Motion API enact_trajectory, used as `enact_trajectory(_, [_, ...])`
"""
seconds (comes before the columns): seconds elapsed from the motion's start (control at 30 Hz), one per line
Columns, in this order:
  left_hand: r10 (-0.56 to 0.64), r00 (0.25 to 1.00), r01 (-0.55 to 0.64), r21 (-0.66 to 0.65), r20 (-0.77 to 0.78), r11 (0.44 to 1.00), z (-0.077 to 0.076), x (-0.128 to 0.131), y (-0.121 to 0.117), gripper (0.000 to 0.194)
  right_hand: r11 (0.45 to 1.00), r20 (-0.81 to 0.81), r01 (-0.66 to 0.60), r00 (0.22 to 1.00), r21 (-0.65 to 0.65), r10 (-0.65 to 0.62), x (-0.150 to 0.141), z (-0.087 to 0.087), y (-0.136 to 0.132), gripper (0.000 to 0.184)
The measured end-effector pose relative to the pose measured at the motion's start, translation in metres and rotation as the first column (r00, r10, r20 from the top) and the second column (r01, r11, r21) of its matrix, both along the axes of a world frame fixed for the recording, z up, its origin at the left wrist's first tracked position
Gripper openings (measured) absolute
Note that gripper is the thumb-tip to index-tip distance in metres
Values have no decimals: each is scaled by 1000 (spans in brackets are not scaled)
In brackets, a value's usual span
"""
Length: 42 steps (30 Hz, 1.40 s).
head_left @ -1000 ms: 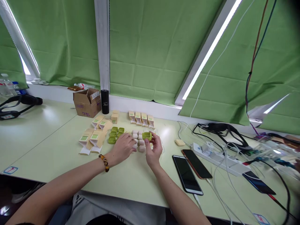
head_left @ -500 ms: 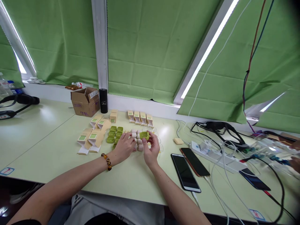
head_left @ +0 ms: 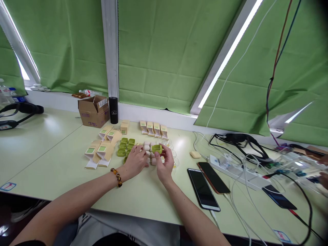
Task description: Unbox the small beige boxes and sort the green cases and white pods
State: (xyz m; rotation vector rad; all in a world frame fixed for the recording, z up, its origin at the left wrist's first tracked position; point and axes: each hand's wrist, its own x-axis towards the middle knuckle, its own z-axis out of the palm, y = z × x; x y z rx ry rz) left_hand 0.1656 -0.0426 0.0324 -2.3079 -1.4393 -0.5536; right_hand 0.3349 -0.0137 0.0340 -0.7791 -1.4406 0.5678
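Observation:
In my right hand (head_left: pixel 165 164) I grip a small green open-topped case (head_left: pixel 156 148), thumb at the near side and fingers behind it. My left hand (head_left: pixel 136 160) is low over the table with fingers curled together; whatever is under its fingertips is hidden. Between the hands stand rows of small pale pinkish-white blocks (head_left: pixel 147 148), partly covered by my fingers. Several more green cases (head_left: pixel 122 145) lie in rows left of my left hand, and small yellowish pieces (head_left: pixel 138 144) sit just beyond it. Clear plastic pieces (head_left: pixel 174 153) lie beside my right hand.
Opened small cartons (head_left: pixel 102 153) lie to the left, with more cartons (head_left: pixel 153 130) at the back. A cardboard box (head_left: pixel 93 112) and black cylinder (head_left: pixel 113 111) stand by the wall. Rightward are phones (head_left: pixel 203 189), a power strip (head_left: pixel 235 172), cables, and another person's hand (head_left: pixel 324 179).
The green case in my right hand has shifted slightly left and tilted a little. My left hand stays beside the pale blocks. Another person's hand has appeared at the far right.

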Motion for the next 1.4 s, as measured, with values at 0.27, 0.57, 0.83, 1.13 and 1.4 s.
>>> enact_trajectory(0.27, [14, 1000, -13, -51, 15, 999, 9, -1, -5, 24, 1000, 5, -22, 1000, 8, 22, -1, 0, -1, 37])
enact_trajectory(0.57, [-19, 986, 12, 44, 164, 999, 21, -6, -7, 22, 999, -11, -38, 999, -1, 38, -1, -1, -1, 38])
enact_trajectory(0.83, [-165, 880, -4, 354, 445, 935, 45, -38, -3, 12, 971, -96, -236, 967, 23, 237, -6, -3, -9, 41])
enact_trajectory(1.13, [-293, 929, 136, 527, 226, 839, 24, -45, -29, 38, 913, -116, -408, 907, 6, 406, -14, -6, -20, 45])
enact_trajectory(1.4, [-258, 964, 218, 349, 71, 911, 13, -50, -39, 37, 881, -99, -472, 879, -26, 467, -16, -6, -21, 41])
